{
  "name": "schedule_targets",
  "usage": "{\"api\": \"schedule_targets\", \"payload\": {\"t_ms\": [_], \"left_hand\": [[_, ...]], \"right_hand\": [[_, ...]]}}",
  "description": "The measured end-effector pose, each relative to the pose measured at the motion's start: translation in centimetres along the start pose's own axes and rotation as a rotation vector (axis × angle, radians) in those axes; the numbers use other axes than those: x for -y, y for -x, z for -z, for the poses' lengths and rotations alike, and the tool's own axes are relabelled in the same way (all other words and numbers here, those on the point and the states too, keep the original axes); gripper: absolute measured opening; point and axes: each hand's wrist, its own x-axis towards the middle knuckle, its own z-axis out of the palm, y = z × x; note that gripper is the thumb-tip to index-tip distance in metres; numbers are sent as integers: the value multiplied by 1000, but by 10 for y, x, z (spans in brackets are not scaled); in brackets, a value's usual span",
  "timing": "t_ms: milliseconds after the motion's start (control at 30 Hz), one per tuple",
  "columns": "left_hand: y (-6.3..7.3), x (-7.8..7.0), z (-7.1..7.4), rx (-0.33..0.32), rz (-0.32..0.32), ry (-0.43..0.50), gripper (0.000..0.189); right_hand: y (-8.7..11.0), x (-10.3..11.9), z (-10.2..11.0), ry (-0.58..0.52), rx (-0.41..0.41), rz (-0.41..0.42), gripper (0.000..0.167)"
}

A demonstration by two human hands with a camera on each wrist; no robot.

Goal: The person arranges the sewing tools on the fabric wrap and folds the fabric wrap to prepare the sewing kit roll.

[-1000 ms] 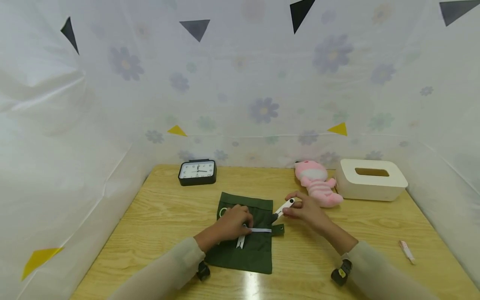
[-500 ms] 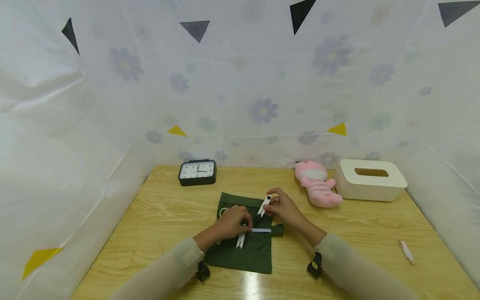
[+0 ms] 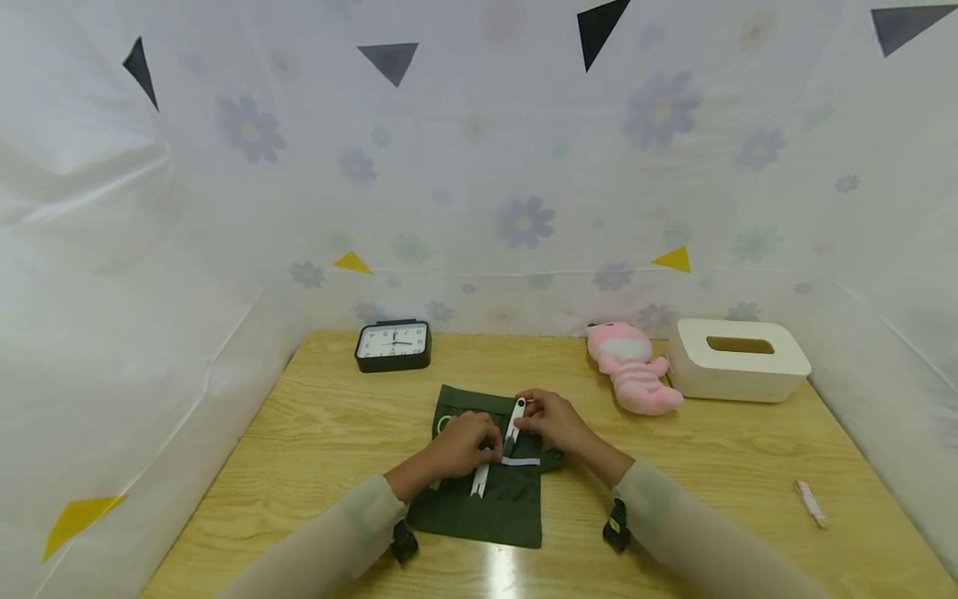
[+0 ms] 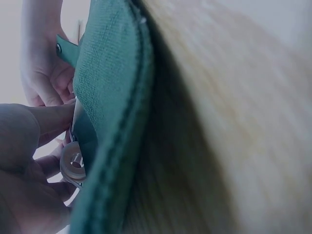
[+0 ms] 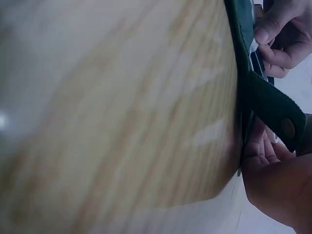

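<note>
A dark green cloth tool pouch [image 3: 479, 520] lies flat on the table, with a white elastic strap [image 3: 521, 461] across it and a snap tab [image 5: 278, 109] at its right side. My left hand [image 3: 466, 443] rests over the pouch, thumb and fingertip pinching the strap. My right hand [image 3: 555, 423] holds a slim white tool [image 3: 515, 423] with a black dot at its upper end; its dark lower tip sits right at the strap. Another white tool [image 3: 480, 481] with a notched end lies under the strap, partly hidden by my left hand. A pale green ring handle [image 3: 444, 423] shows beside the left knuckles.
At the back left of the wooden table [image 3: 299, 449] stands a black-framed clock [image 3: 393, 344]. A pink plush toy [image 3: 634, 370] and a cream tissue box [image 3: 737, 362] are at the back right. A small pink and white tube [image 3: 811, 503] lies near the right edge.
My right hand has moved left over the pouch with the white tool, turning it more upright and bringing its tip down to the strap. The left hand has stayed in place.
</note>
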Motion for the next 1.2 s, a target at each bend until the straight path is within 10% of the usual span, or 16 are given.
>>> {"api": "schedule_targets", "payload": {"t_ms": [1200], "left_hand": [[0, 2, 11, 76, 1, 62, 10]], "right_hand": [[0, 7, -4, 141, 218, 100, 11]]}}
